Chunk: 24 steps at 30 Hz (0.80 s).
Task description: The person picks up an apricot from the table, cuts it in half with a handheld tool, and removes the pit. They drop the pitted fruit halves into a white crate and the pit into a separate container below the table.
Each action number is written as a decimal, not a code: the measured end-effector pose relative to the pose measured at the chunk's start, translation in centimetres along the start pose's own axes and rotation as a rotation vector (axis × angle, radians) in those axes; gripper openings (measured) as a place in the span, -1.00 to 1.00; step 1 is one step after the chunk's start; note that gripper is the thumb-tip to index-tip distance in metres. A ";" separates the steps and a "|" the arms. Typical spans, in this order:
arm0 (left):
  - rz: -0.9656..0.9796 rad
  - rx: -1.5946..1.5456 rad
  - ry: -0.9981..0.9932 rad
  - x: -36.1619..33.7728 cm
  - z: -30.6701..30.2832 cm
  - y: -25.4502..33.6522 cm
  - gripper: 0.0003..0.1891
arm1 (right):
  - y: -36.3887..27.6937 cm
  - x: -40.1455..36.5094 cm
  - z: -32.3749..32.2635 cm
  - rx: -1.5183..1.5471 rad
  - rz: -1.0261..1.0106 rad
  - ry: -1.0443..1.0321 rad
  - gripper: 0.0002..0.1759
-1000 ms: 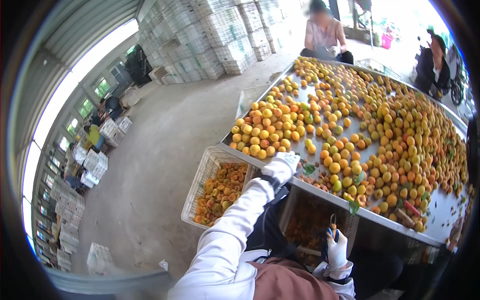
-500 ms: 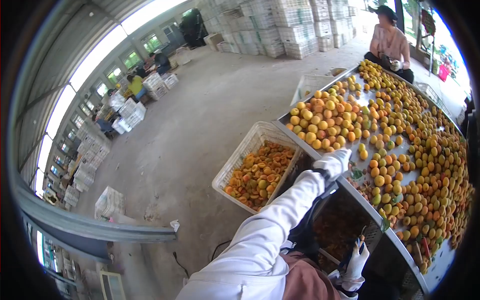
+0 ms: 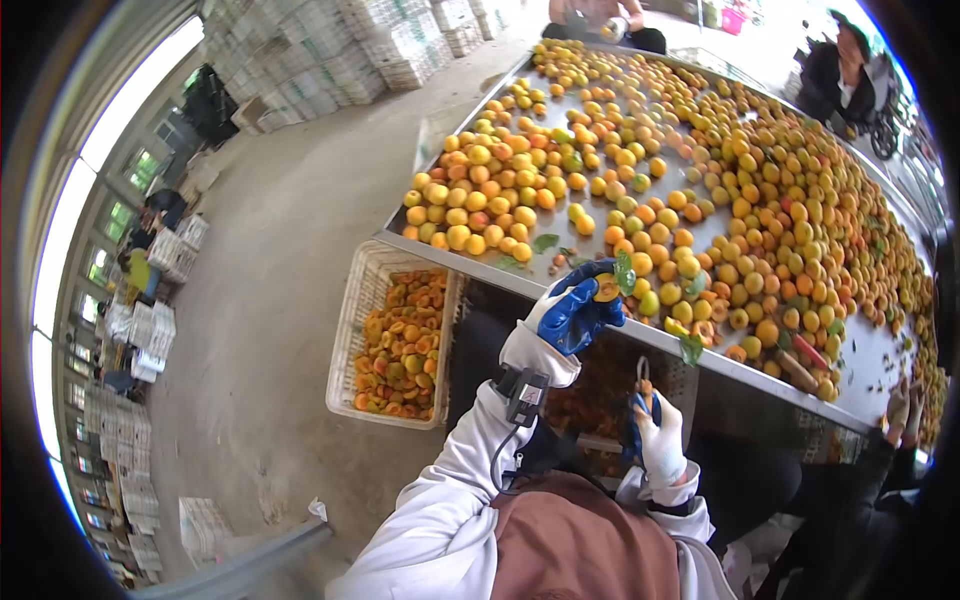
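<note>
My left hand (image 3: 572,312), in a white glove with blue-coated fingers, is raised at the table's near edge. Its fingers are closed round a yellow apricot (image 3: 607,288), and a green leaf (image 3: 624,273) shows beside the fruit. Lower and to the right, my right hand (image 3: 660,440) is gloved the same way. It grips a small pitting tool (image 3: 644,378) with a light brown handle and a looped metal tip pointing up. The tool is apart from the apricot.
A sloping metal table (image 3: 480,268) bears heaped apricots (image 3: 760,250). A white crate (image 3: 345,385) of halved apricots stands at the left. Below the table edge is a container of dark scraps (image 3: 600,395). A person (image 3: 840,75) sits at the far right; another person's hands (image 3: 905,410) are nearer.
My left hand has drawn back from the apricots on the table, now with one in its fingers. The view has turned rightward. My right hand still grips the tool.
</note>
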State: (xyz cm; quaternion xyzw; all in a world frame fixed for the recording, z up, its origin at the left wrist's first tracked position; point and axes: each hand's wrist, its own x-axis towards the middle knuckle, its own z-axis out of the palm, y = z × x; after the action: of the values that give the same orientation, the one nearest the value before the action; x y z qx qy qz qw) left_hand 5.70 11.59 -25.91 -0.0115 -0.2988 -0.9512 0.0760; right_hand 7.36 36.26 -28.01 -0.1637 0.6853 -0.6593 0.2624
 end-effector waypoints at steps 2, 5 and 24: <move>-0.038 0.052 0.022 0.0 0.2 -0.8 -0.60 | -0.6 0.5 0.0 -0.064 -0.082 0.000 -0.91; -0.083 0.185 0.027 -0.1 0.2 -1.2 -0.60 | -3.5 1.2 0.4 -0.137 -0.154 -0.027 -0.91; 0.039 0.730 0.170 0.5 0.3 -1.1 -0.61 | -2.3 3.0 -0.1 0.197 0.031 0.127 -0.76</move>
State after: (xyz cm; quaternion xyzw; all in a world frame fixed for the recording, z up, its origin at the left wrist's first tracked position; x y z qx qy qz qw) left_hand 5.04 12.56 -26.26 0.0899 -0.6107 -0.7779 0.1176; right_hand 4.55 34.47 -26.12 -0.0847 0.6349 -0.7283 0.2435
